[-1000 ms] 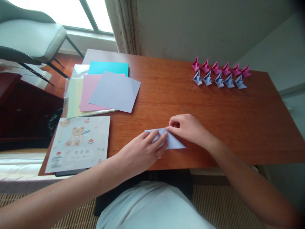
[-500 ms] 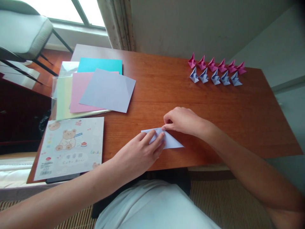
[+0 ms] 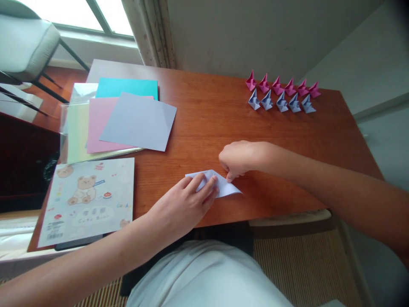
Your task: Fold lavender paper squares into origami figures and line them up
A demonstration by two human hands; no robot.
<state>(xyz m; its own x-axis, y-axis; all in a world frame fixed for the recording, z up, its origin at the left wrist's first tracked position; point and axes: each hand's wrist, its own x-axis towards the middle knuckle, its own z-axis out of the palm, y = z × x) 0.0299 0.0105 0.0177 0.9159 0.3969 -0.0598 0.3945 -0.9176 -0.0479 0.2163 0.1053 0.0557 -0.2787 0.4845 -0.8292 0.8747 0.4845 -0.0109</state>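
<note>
A pale lilac sheet of paper (image 3: 226, 188), folded into a low, wide triangle, lies flat near the table's front edge. My left hand (image 3: 188, 198) rests on top of it, fingers slightly apart and pressing it to the wood, hiding much of its left and middle part. At the slanting right edge of the paper is my right hand (image 3: 239, 160). Its fingers are curled in, and one fingertip or the thumb points down onto that edge. Nothing shows inside the curled fingers.
Pink folded paper figures (image 3: 277, 86) stand in a row at the back right, with lilac folded figures (image 3: 281, 103) before them. Left lie a lilac sheet (image 3: 140, 123), a pink sheet (image 3: 96, 132), a turquoise sheet (image 3: 128, 87) and a bear-printed pad (image 3: 86, 204). A chair (image 3: 25, 47) stands beyond.
My right hand has gone from the paper's top point down along its right slanting edge, its fingers now curled downward. My left hand stays on the paper. The view has shifted slightly.
</note>
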